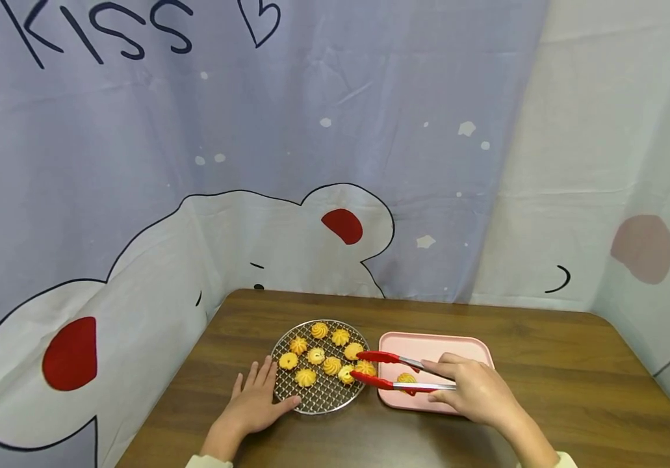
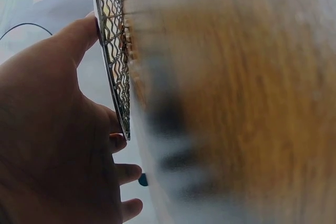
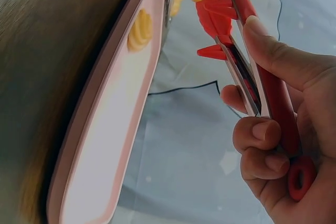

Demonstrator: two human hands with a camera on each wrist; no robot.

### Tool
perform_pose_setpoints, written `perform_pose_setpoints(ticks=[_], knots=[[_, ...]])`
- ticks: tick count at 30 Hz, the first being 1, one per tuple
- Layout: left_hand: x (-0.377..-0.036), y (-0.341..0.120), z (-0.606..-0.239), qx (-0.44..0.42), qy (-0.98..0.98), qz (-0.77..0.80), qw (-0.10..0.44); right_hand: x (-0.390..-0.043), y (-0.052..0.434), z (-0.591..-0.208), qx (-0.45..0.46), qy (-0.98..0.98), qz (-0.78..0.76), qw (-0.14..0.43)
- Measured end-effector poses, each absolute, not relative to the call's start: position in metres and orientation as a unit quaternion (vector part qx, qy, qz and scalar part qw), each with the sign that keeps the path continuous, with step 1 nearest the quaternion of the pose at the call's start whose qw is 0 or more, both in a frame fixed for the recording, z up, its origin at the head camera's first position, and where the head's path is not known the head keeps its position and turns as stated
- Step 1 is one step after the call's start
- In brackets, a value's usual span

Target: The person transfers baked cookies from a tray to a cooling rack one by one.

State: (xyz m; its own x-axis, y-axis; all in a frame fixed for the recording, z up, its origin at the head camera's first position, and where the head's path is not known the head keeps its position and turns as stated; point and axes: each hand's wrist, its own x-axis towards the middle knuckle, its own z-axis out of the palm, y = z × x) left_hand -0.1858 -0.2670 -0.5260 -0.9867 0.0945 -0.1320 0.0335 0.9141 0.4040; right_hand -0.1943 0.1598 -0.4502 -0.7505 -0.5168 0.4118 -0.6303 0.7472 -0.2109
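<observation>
Head view, nearest first: the left hand (image 1: 255, 406) lies flat on the brown table (image 1: 574, 390), fingers straight and a little spread, its thumb touching the rim of the round wire rack (image 1: 325, 400) at about 7 o'clock. The right hand (image 1: 475, 390) has its fingers curled round red-tipped tongs (image 1: 396, 374), whose two tips stand apart over the rack's 3 o'clock edge, on either side of a cookie (image 1: 365, 368).

On the rack lie about nine piped yellow cookies (image 1: 315, 355), gathered in its far half. Just beside it, at 3 o'clock, sits the pink tray (image 1: 475, 348) with a single cookie (image 1: 406, 378) near its left edge, between the tong arms as seen from above.

Left wrist view adds the rack's mesh (image 2: 113, 51) edge-on against the thumb (image 2: 73, 40); the tabletop is blurred.

Right wrist view shows the thumb (image 3: 278, 56) pressing one tong arm, the curled fingers (image 3: 257, 135) behind the other, and the tongs' red end loop (image 3: 300, 178), unseen from the head.
</observation>
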Motion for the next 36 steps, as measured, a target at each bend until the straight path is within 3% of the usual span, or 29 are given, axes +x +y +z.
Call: perform_pose_setpoints(ticks=[26, 36], knots=[[-0.184, -0.268, -0.526, 0.032, 0.975, 0.203, 0.078, -0.198, 0.109, -0.463, 0.324, -0.915, 0.197, 0.14], [-0.185, -0.268, -0.526, 0.033, 0.975, 0.205, 0.079, -0.201, 0.1, -0.468, 0.327, -0.917, 0.201, 0.106]])
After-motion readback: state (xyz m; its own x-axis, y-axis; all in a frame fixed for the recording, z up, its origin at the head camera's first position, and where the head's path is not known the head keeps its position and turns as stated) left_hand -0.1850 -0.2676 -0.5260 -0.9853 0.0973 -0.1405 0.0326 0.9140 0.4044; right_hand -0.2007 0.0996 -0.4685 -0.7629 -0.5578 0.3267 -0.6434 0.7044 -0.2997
